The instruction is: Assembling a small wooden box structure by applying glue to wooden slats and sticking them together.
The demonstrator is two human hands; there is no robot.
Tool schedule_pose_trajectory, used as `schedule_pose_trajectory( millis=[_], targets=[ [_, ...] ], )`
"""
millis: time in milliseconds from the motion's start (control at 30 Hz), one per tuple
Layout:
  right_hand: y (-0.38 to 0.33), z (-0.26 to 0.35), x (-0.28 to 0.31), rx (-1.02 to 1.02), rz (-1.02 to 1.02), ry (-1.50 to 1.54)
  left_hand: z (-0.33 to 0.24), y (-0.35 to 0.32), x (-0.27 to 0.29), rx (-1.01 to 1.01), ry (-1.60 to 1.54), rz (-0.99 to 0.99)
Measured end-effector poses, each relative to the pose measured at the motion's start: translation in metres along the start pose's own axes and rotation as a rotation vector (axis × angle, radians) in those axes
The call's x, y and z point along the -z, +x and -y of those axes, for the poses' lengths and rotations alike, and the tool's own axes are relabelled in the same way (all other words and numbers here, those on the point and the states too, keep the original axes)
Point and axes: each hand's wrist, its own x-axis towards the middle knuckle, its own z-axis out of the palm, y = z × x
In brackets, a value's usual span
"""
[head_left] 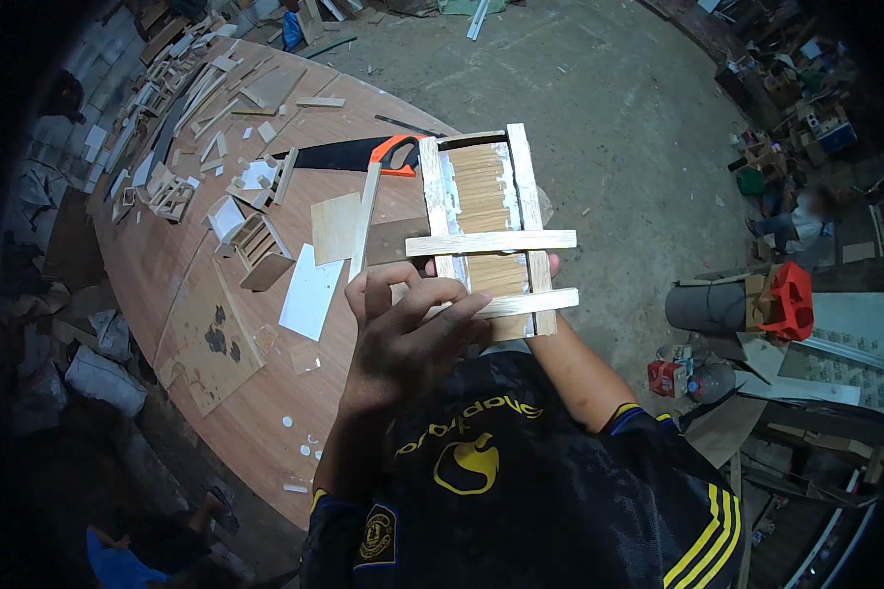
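Observation:
A small wooden frame (486, 196) is in front of me, with two long side strips, a slatted light-brown panel and white smears along its inner edges. My right hand (554, 265) holds it from beneath, mostly hidden, fingertips showing at the edge. Two short crosspieces lie across the side strips: an upper crosspiece (491, 242) and a lower crosspiece (530, 303). My left hand (403, 319) is closed around the lower end of a thin wooden strip (366, 216), while one finger reaches to the left end of the lower crosspiece.
A handsaw (339, 156) with an orange-black handle lies on the wooden table (363, 103). Nearby are small wooden chair-like pieces (262, 250), a white sheet (310, 293), a stained board (216, 344) and many offcuts. Other people sit at the right (805, 221) and lower left (128, 560).

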Motion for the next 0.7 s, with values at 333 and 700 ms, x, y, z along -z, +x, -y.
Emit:
schedule_pose_trajectory(
  millis=[333,700],
  targets=[
    [0.009,-0.004,-0.002,-0.012,0.027,0.015,-0.007,0.016,0.022,0.073,-0.005,-0.012],
    [0.016,-0.010,-0.006,0.031,0.055,0.031,0.007,0.025,0.021,0.090,0.136,-0.015]
  ],
)
